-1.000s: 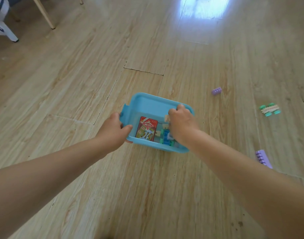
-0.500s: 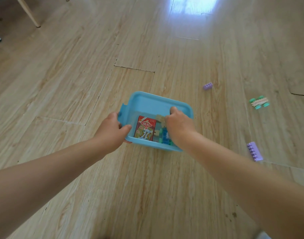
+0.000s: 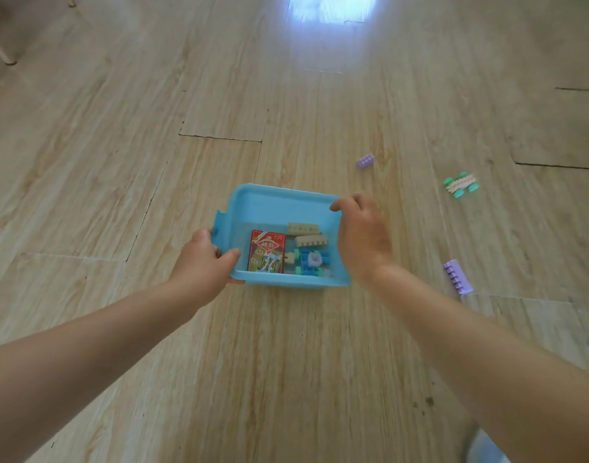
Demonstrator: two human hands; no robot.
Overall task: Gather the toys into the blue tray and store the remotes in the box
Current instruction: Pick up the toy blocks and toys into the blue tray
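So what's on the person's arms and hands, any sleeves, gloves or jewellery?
Nothing is worn that shows: both forearms are bare right to the frame edges, with no sleeves or cuffs. The left hand and right hand are gloveless, with no visible rings, watch or bracelets.

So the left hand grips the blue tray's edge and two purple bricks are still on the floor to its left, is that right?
Not quite. In the head view the left hand does grip the blue tray, but both purple bricks lie on the floor to its right.
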